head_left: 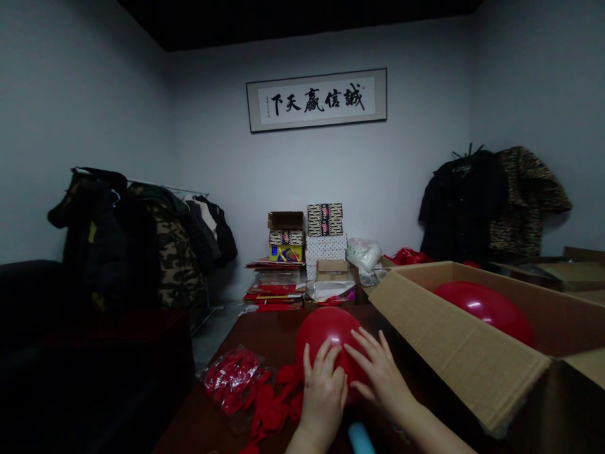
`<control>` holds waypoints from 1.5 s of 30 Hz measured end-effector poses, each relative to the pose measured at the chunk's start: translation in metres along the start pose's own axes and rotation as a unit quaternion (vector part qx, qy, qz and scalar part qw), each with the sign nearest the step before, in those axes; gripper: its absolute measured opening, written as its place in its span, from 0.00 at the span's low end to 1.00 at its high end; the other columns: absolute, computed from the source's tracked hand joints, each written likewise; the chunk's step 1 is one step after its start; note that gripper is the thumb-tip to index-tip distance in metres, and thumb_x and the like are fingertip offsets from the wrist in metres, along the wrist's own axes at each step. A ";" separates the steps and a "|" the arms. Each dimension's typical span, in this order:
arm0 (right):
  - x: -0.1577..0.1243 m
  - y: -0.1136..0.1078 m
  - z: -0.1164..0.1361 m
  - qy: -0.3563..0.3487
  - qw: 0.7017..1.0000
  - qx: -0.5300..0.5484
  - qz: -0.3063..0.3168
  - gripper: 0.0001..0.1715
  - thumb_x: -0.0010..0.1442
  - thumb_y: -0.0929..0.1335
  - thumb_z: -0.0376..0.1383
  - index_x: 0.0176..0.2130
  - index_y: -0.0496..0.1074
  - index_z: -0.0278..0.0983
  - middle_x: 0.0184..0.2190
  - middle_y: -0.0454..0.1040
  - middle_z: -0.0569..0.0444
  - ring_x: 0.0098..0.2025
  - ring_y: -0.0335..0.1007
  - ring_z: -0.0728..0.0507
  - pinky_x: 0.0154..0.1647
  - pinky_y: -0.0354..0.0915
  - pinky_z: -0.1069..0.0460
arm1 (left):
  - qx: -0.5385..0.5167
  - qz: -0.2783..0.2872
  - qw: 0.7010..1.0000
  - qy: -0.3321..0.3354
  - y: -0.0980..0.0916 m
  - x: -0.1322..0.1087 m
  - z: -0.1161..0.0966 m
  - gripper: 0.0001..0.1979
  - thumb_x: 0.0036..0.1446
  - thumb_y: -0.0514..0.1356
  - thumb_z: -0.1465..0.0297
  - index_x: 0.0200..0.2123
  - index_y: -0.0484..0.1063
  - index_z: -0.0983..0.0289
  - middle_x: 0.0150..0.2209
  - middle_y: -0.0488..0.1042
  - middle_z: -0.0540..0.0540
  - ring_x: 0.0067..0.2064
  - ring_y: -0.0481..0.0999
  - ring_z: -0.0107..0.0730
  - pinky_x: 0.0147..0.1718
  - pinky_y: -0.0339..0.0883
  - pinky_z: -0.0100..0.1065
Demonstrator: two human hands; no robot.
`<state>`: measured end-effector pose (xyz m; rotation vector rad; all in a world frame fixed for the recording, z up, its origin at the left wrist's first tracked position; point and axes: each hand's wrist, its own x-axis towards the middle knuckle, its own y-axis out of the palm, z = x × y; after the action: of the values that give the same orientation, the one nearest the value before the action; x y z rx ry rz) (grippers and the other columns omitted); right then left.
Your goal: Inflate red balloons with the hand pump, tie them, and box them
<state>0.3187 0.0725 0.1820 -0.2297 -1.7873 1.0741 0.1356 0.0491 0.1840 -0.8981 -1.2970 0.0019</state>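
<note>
An inflated red balloon [319,328] is in front of me, low in the middle of the view, above the dark brown table. My left hand [324,381] lies against its near side, fingers spread upward over the rubber and the index finger bent. On the balloon's right side rests my right hand [382,375], its fingers stretched and its thumb lower on the rubber. The two hands hold the balloon between them; its neck is hidden. Just below, a light-blue tube-shaped thing [360,438] shows at the bottom edge. Loose uninflated red balloons [271,410] lie left of my left hand.
A clear plastic bag of red balloons [234,378] lies on the table [259,325] at left. At right, an open cardboard box [454,340] holds another inflated red balloon [486,309]. Stacked boxes [326,252] and red paper goods [274,293] stand behind; coats [172,246] hang left.
</note>
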 end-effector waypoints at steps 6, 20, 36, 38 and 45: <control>-0.013 0.003 -0.012 0.027 0.999 0.011 0.031 0.40 0.54 0.65 0.42 0.61 0.46 0.49 0.65 0.51 0.50 0.66 0.43 0.37 0.62 0.44 0.27 | 0.010 0.006 1.000 0.028 0.015 0.001 -0.011 0.04 0.55 0.56 0.68 0.29 0.70 0.59 0.54 0.69 0.51 0.60 0.60 0.39 0.62 0.34 0.55; -0.040 0.004 -0.038 0.094 0.993 0.039 0.066 0.46 0.49 0.67 0.37 0.62 0.45 0.49 0.66 0.48 0.52 0.67 0.38 0.36 0.63 0.40 0.29 | -0.010 0.037 0.996 0.074 0.060 0.005 -0.031 0.03 0.53 0.57 0.69 0.32 0.71 0.59 0.53 0.71 0.52 0.60 0.60 0.39 0.63 0.28 0.53; -0.088 -0.007 -0.050 0.096 0.984 0.069 0.129 0.39 0.55 0.62 0.35 0.62 0.44 0.50 0.66 0.47 0.54 0.67 0.38 0.41 0.64 0.46 0.34 | -0.038 0.117 0.989 0.084 0.082 -0.004 -0.043 0.07 0.50 0.59 0.72 0.34 0.72 0.61 0.55 0.69 0.57 0.61 0.58 0.45 0.60 0.42 0.59; -0.102 -0.004 -0.052 0.095 0.983 0.076 0.137 0.38 0.55 0.62 0.34 0.61 0.45 0.50 0.65 0.49 0.53 0.67 0.41 0.41 0.64 0.48 0.34 | -0.039 0.122 0.987 0.092 0.083 -0.007 -0.043 0.06 0.50 0.59 0.71 0.34 0.72 0.61 0.55 0.69 0.56 0.62 0.58 0.43 0.61 0.41 0.58; -0.142 0.002 -0.060 0.101 0.975 0.114 0.162 0.24 0.56 0.61 0.34 0.53 0.64 0.47 0.60 0.61 0.51 0.64 0.50 0.42 0.63 0.52 0.36 | -0.015 0.120 0.986 0.116 0.087 -0.015 -0.043 0.04 0.55 0.56 0.70 0.33 0.71 0.60 0.56 0.68 0.52 0.62 0.56 0.36 0.63 0.35 0.53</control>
<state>0.4361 0.0245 0.0943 -0.4836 -1.4592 1.4223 0.2071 0.0757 0.1223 -1.0433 -0.9700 0.0643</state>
